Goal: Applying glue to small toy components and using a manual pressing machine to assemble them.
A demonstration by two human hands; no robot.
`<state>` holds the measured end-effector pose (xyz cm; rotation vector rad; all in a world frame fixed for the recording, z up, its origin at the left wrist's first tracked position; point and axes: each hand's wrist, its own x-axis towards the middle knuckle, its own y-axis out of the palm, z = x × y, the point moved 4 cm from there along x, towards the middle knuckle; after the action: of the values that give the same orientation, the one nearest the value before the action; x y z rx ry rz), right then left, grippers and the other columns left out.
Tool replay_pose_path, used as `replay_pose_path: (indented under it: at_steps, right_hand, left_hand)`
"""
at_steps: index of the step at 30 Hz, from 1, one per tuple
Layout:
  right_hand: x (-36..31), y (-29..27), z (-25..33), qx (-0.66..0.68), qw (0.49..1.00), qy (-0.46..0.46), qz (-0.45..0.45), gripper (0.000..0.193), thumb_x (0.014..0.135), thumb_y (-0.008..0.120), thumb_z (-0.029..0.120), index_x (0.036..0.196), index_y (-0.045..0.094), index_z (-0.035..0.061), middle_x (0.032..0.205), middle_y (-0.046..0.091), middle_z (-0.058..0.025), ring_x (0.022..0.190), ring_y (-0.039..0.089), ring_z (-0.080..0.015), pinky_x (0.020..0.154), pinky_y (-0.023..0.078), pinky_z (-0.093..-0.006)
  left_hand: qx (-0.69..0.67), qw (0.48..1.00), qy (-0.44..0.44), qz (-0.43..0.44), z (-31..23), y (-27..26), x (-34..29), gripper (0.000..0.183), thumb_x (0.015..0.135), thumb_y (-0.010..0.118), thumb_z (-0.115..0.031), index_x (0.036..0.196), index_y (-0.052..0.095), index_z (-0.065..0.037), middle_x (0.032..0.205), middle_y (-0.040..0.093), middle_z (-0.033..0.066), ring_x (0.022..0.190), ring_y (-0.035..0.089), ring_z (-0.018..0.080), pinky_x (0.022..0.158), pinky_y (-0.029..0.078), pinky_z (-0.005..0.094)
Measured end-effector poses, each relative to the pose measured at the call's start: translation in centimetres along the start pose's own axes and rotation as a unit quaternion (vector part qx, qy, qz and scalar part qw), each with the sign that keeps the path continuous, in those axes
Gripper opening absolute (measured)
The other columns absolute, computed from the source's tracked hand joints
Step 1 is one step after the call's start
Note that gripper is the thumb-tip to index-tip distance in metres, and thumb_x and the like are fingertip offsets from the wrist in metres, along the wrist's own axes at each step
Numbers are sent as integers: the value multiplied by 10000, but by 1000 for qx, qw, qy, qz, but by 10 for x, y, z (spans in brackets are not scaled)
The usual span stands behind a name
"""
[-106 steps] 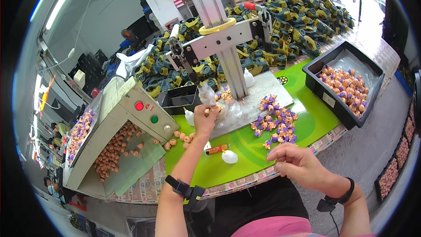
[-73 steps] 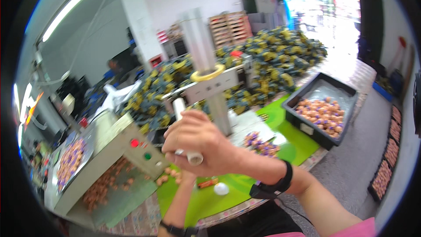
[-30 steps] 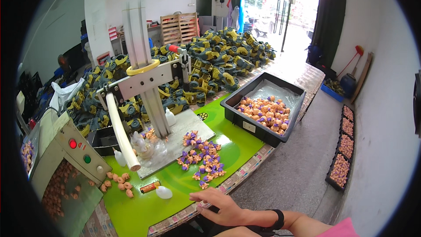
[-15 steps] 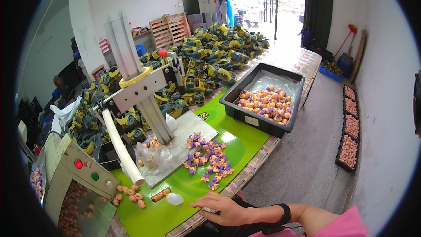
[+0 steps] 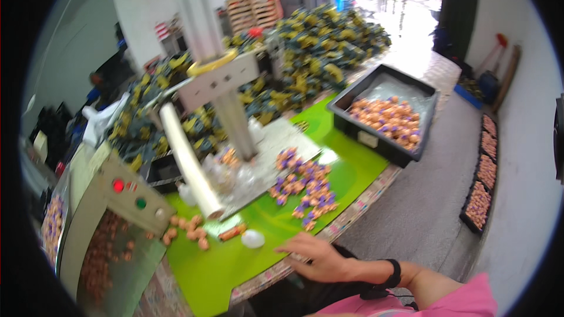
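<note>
My right hand (image 5: 320, 260) hovers by the near edge of the green mat (image 5: 205, 285), palm down. Its fingers point left, stretched out with thumb apart, and nothing shows in them. A black band circles the wrist, below a pink sleeve. Nearest the fingertips are a small white squeeze bottle (image 5: 253, 239) and an orange-brown tube (image 5: 232, 232) lying on the mat. Beyond the hand spreads a loose pile of small peach-and-purple figure parts (image 5: 305, 191). Several round peach pieces (image 5: 191, 229) lie to the left. My left hand is out of view.
A press on a metal column (image 5: 232, 120) stands on a grey plate. Left of it is a machine box with red and green buttons (image 5: 129, 194). A black bin (image 5: 376, 149) of peach-and-purple parts sits at right. Yellow-grey toy vehicles (image 5: 329, 47) heap behind; filled trays (image 5: 477, 205) line the floor.
The whole view has shifted, so the table and its things sit further right and higher, with some blur. My right hand keeps its outstretched pose near the mat's edge.
</note>
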<state>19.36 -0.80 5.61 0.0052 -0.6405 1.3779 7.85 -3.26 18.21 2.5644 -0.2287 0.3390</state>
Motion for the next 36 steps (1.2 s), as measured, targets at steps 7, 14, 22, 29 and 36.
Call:
replay_pose_path:
  at_steps: [7, 14, 22, 29, 36]
  right_hand:
    - [6, -16, -18, -43, 995, 53, -72, 398, 764, 673, -15, 1153, 602, 24, 1059, 610, -137, 946, 581, -290, 803, 478, -365]
    - [34, 23, -24, -81, 997, 4, -9, 577, 770, 714, 68, 1296, 483, 21, 1239, 524, -186, 1146, 494, -343, 938, 425, -413]
    - [54, 69, -56, 35, 994, 62, 81, 473, 809, 689, 86, 1249, 524, 31, 1217, 554, -180, 1108, 540, -345, 932, 439, -389]
    - [27, 38, -37, 71, 992, 53, 87, 424, 809, 678, 45, 1215, 556, 51, 1033, 571, -130, 956, 568, -280, 834, 452, -344]
    - [2, -1, -24, 66, 993, 80, 56, 468, 753, 793, 151, 1160, 592, 41, 964, 582, -94, 880, 596, -222, 771, 476, -311]
  left_hand:
    - [-299, 877, 134, -350, 60, -64, -81, 156, 884, 544, -114, 1001, 560, -13, 891, 514, 87, 792, 505, 176, 713, 426, 295]
    - [-234, 763, 197, -570, 95, -93, -132, 252, 811, 533, 61, 1054, 581, 17, 1100, 584, 139, 1070, 564, 236, 973, 467, 343]
    - [-180, 794, 198, -546, 93, -106, -127, 296, 958, 539, -108, 1223, 491, 15, 1261, 535, 167, 1164, 553, 243, 1030, 459, 322]
    - [-208, 822, 224, -480, 113, -120, -145, 392, 983, 505, -229, 1299, 458, -1, 1189, 579, 113, 1037, 621, 203, 891, 539, 306]
    - [-179, 809, 199, -524, 114, -126, -135, 391, 956, 562, -175, 1322, 477, -67, 1150, 586, 77, 935, 600, 159, 782, 518, 274]
